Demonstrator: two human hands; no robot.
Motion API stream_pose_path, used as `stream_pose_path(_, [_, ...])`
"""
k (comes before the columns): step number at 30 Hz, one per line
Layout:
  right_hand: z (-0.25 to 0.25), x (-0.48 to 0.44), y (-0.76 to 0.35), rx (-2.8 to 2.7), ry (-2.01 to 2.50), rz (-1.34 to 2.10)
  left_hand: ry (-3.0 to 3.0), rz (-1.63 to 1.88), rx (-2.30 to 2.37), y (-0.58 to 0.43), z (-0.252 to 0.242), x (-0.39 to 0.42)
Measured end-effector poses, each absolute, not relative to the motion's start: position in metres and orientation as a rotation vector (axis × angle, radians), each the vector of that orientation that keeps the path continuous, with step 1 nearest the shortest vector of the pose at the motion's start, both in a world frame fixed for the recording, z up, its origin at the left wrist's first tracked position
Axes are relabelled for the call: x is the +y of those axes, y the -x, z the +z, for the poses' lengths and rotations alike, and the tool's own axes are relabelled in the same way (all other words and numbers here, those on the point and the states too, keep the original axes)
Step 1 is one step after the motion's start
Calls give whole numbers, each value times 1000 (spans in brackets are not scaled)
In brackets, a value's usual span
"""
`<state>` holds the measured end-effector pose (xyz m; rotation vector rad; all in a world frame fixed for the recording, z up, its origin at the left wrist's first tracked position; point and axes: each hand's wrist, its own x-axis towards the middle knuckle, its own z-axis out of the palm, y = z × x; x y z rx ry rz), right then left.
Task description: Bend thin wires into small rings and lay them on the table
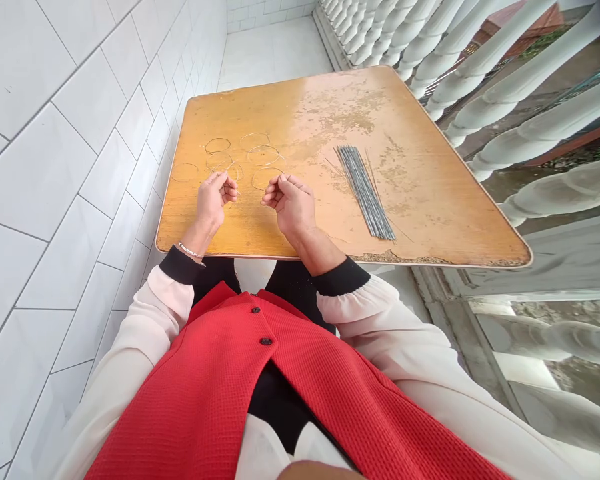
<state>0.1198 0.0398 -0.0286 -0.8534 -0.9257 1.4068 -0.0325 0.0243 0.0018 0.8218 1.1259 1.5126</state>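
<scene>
Red waffle-knit waistcoat (260,393), fastened with two black buttons (265,341) over a black top. Cream sleeves (380,320) gather into black ribbed cuffs (343,277).

Left hand (213,203): half curled, fingers bent in toward the thumb, above the tabletop; thin metal bangle (190,251) on the wrist. Right hand (290,207): likewise half curled, its fingertips facing those of the other hand across a narrow gap. Neither hand shows a clear hold; any fine wire between the fingertips would be too thin to tell.

Wire rings (263,146): several, thin and pale, lying flat in a loose cluster on the left half of the table, some overlapping, just beyond both hands.

Bundle of grey metal rods (365,193): straight and tightly gathered, lying diagonally to the right of the right hand, well apart from the rings, with a few loose strands splayed beside it.

Orange wooden tabletop (430,200): finish worn and blotched, near edge chipped.

Surroundings: white tiled wall (80,167) on the left, white balustrade (480,87) on the right, tiled floor (275,53) beyond the table.
</scene>
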Motion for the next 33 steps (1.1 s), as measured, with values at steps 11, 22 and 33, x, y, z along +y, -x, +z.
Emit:
stream_pose_path(11, [-33,34,-106,-755,757,1457,-692,1565,990,24,-5,21])
stream_pose_path(22, [-29,31,-106,-767,877,1493,-704,1539,1052,25,-8,18])
stream_pose_path(33, [-26,31,-121,-935,953,1472,-1003,1383,1363,56,0,-1])
